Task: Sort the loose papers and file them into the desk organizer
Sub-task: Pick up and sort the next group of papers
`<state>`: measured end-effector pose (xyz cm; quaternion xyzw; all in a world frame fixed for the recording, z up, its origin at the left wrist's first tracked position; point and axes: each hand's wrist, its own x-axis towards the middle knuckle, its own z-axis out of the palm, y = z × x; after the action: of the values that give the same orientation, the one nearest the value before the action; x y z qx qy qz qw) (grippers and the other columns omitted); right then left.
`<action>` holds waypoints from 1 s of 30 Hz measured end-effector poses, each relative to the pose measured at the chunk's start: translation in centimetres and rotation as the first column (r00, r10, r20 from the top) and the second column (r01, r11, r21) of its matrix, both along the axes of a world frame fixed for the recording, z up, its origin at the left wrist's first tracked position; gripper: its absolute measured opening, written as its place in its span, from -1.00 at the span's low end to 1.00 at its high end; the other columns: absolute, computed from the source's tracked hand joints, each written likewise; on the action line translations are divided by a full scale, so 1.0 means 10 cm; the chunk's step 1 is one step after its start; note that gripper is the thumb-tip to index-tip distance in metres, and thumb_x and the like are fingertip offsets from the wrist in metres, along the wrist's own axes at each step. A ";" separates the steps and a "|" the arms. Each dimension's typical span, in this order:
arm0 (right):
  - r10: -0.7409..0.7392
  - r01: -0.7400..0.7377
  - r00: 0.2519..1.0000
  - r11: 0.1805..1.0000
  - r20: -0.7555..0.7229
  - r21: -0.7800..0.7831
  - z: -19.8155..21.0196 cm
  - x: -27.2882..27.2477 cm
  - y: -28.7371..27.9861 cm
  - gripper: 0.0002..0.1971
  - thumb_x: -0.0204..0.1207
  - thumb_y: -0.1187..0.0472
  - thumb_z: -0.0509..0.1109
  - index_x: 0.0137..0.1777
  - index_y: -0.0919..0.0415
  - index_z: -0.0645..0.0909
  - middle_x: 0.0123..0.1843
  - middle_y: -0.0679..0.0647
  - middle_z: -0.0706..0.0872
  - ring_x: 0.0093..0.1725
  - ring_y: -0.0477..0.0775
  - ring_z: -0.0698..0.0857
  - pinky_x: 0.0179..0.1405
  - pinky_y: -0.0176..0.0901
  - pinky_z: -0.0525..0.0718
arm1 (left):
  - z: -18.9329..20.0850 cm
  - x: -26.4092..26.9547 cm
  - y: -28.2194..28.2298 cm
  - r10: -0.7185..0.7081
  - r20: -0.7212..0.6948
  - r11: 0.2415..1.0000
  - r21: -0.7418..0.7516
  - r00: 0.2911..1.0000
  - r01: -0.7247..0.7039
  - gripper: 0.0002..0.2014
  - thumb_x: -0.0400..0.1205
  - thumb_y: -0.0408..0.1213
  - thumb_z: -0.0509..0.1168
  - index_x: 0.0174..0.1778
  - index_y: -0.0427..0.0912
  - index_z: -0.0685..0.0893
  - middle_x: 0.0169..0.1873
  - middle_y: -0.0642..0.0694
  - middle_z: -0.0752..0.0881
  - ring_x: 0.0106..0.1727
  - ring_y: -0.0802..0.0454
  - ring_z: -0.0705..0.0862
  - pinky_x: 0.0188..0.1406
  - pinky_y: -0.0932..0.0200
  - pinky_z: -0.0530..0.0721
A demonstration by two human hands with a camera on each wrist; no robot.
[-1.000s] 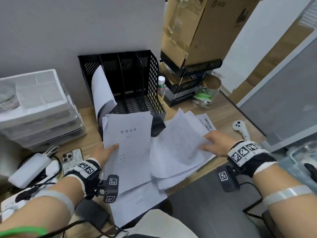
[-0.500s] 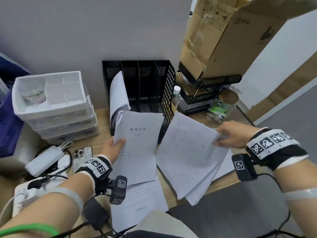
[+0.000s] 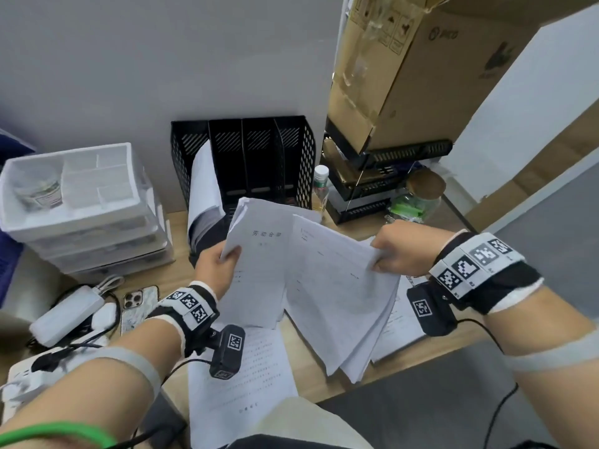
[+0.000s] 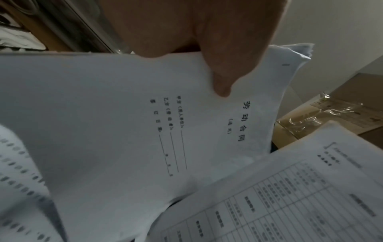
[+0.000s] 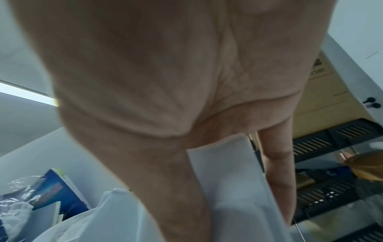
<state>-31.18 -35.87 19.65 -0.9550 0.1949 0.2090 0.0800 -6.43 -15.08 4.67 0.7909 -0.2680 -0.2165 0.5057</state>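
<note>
My left hand pinches a stapled white document with a printed title, thumb on its left edge; the left wrist view shows the thumb on the document. My right hand grips the top right corner of a thicker stack of papers, which hangs down over the desk edge and overlaps the document. In the right wrist view the paper stack sits between thumb and fingers. The black desk organizer stands behind, with curled sheets in its left slot. More sheets lie on the desk.
White drawer trays stand at the left, with a phone and a power bank in front. A cardboard box sits on black trays at the right, beside a small bottle and a jar.
Both hands have lifted their papers off the desk and brought them together, so the right stack now overlaps the left document. The head view has shifted left and upward.
</note>
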 end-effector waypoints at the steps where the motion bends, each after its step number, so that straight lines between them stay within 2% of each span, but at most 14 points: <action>1: -0.004 0.004 1.000 1.000 0.000 -0.001 0.02 -0.01 -0.01 -0.59 0.47 0.10 0.40 -0.56 -0.01 0.35 -0.52 -0.07 0.46 -0.35 0.13 0.51 -0.38 -0.12 0.42 | 0.02 0.00 -0.03 -0.002 0.013 1.000 0.008 1.000 0.002 -0.73 0.73 -0.30 0.30 -0.32 -0.17 0.67 -0.34 -0.09 0.67 -0.31 0.09 0.53 -0.22 0.12 0.50; 3: -0.017 0.017 1.000 1.000 0.004 0.015 0.04 -0.01 -0.05 -0.63 0.48 0.09 0.39 -0.53 0.01 0.40 -0.51 -0.04 0.49 -0.36 0.11 0.52 -0.40 -0.13 0.43 | 0.06 -0.01 -0.08 -0.032 0.008 0.999 0.012 0.999 0.031 -0.74 0.74 -0.30 0.29 -0.22 -0.37 0.68 -0.32 -0.13 0.66 -0.29 0.04 0.51 -0.25 0.13 0.48; 5: -0.017 0.017 1.000 0.999 0.020 0.037 0.07 -0.05 -0.10 -0.69 0.48 0.09 0.39 -0.48 0.01 0.46 -0.49 -0.05 0.52 -0.35 0.10 0.55 -0.35 -0.13 0.47 | 0.12 -0.07 -0.16 -0.066 0.001 0.998 0.000 0.998 0.066 -0.73 0.74 -0.28 0.28 -0.19 -0.40 0.67 -0.33 -0.13 0.65 -0.30 0.06 0.50 -0.30 0.19 0.48; 8: -0.024 0.022 0.999 0.999 0.045 0.039 0.11 -0.12 -0.17 -0.77 0.47 0.09 0.41 -0.41 0.03 0.57 -0.47 -0.05 0.56 -0.35 0.06 0.56 -0.31 -0.13 0.51 | 0.20 -0.15 -0.27 -0.072 0.029 0.997 0.006 0.997 0.072 -0.69 0.75 -0.29 0.26 -0.34 -0.22 0.60 -0.43 -0.04 0.58 -0.38 0.12 0.45 -0.40 0.30 0.43; 11: -0.042 0.041 0.997 0.999 0.058 0.018 0.15 -0.23 -0.26 -0.63 0.46 0.08 0.43 -0.55 -0.07 0.45 -0.50 -0.07 0.53 -0.44 -0.09 0.50 -0.32 -0.11 0.53 | 0.21 -0.17 -0.37 -0.032 0.062 0.998 -0.044 0.998 0.034 -0.68 0.75 -0.30 0.26 -0.36 -0.11 0.59 -0.43 -0.03 0.60 -0.35 0.10 0.47 -0.31 0.23 0.47; 13: -0.040 0.040 0.998 0.999 0.043 0.017 0.18 -0.29 -0.28 -0.64 0.45 0.08 0.43 -0.54 -0.08 0.44 -0.49 -0.06 0.55 -0.42 -0.04 0.51 -0.31 -0.07 0.59 | 0.23 -0.18 -0.43 -0.014 0.074 0.998 -0.068 0.997 0.019 -0.67 0.75 -0.30 0.26 -0.37 -0.04 0.61 -0.41 -0.05 0.62 -0.33 0.09 0.49 -0.25 0.20 0.49; 17: -0.069 0.061 0.992 0.995 0.102 0.082 0.16 -0.34 -0.36 -0.80 0.49 0.12 0.41 -0.37 0.07 0.61 -0.38 -0.03 0.68 -0.31 0.04 0.62 -0.26 -0.08 0.59 | 0.31 -0.32 -0.56 -0.129 0.078 0.989 -0.055 0.989 0.134 -0.69 0.74 -0.35 0.27 -0.35 -0.17 0.65 -0.45 0.01 0.58 -0.36 0.14 0.45 -0.28 0.19 0.46; 20: -0.161 0.139 0.967 0.983 0.196 0.120 0.02 -0.34 -0.50 -0.84 0.51 0.10 0.36 -0.17 0.13 0.74 -0.21 0.03 0.80 -0.14 0.11 0.74 -0.06 0.06 0.73 | 0.33 -0.41 -0.60 -0.254 0.075 0.964 -0.063 0.964 0.258 -0.54 0.71 -0.43 0.28 -0.47 0.11 0.69 -0.51 0.26 0.61 -0.39 0.37 0.48 -0.30 0.43 0.48; 22: -0.237 0.210 0.940 0.969 0.245 0.132 -0.11 -0.33 -0.60 -0.84 0.51 0.07 0.35 -0.13 0.07 0.74 -0.15 0.05 0.82 -0.07 0.14 0.75 0.01 0.13 0.73 | 0.33 -0.44 -0.60 -0.264 0.053 0.960 -0.079 0.963 0.268 -0.55 0.70 -0.47 0.27 -0.44 0.09 0.72 -0.49 0.29 0.66 -0.37 0.41 0.54 -0.28 0.46 0.52; 24: -0.308 0.268 0.903 0.949 0.299 0.167 -0.20 -0.31 -0.64 -0.85 0.51 0.10 0.36 -0.07 0.05 0.76 -0.09 0.07 0.83 -0.01 0.18 0.75 0.07 0.15 0.72 | 0.35 -0.44 -0.58 -0.251 0.040 0.964 -0.081 0.967 0.254 -0.71 0.69 -0.46 0.27 -0.33 -0.16 0.73 -0.39 0.16 0.69 -0.29 0.26 0.57 -0.17 0.24 0.57; 25: -0.352 0.299 0.879 0.933 0.323 0.202 -0.25 -0.30 -0.65 -0.84 0.51 0.11 0.37 -0.02 0.05 0.77 -0.04 0.08 0.83 0.03 0.19 0.75 0.10 0.14 0.71 | 0.34 -0.42 -0.56 -0.240 0.025 0.966 -0.088 0.970 0.241 -0.80 0.68 -0.39 0.30 -0.25 -0.30 0.72 -0.33 0.01 0.71 -0.24 0.16 0.59 -0.13 0.10 0.59; 26: -0.396 0.327 0.849 0.914 0.350 0.241 -0.29 -0.28 -0.64 -0.83 0.51 0.13 0.38 0.02 0.05 0.77 -0.02 0.08 0.83 0.04 0.19 0.75 0.11 0.13 0.71 | 0.34 -0.41 -0.52 -0.234 -0.011 0.967 -0.107 0.972 0.232 -0.77 0.66 -0.23 0.35 -0.17 -0.36 0.72 -0.27 -0.14 0.75 -0.20 0.06 0.63 -0.08 0.00 0.63; 28: -0.462 0.370 0.797 0.883 0.389 0.289 -0.36 -0.23 -0.62 -0.84 0.49 0.11 0.40 -0.01 0.06 0.77 -0.07 0.08 0.83 -0.01 0.16 0.74 0.06 0.06 0.71 | 0.34 -0.41 -0.46 -0.202 -0.127 0.971 -0.158 0.971 0.182 -0.53 0.52 0.13 0.43 -0.06 -0.29 0.76 -0.09 -0.36 0.83 -0.10 -0.09 0.73 0.01 -0.15 0.71; 30: -0.497 0.374 0.764 0.861 0.411 0.345 -0.43 -0.17 -0.60 -0.85 0.44 0.05 0.47 -0.13 0.11 0.77 -0.19 0.10 0.81 -0.14 0.14 0.73 -0.08 -0.01 0.67 | 0.36 -0.45 -0.42 -0.174 -0.238 0.970 -0.210 0.956 0.124 -0.54 0.48 0.20 0.45 -0.02 -0.17 0.81 0.00 -0.37 0.84 -0.05 -0.18 0.79 0.02 -0.15 0.77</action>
<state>-32.89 -41.88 15.31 -0.8865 0.3593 -0.0404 0.2889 -10.94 -19.33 8.31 0.6813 -0.2797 -0.3268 0.5923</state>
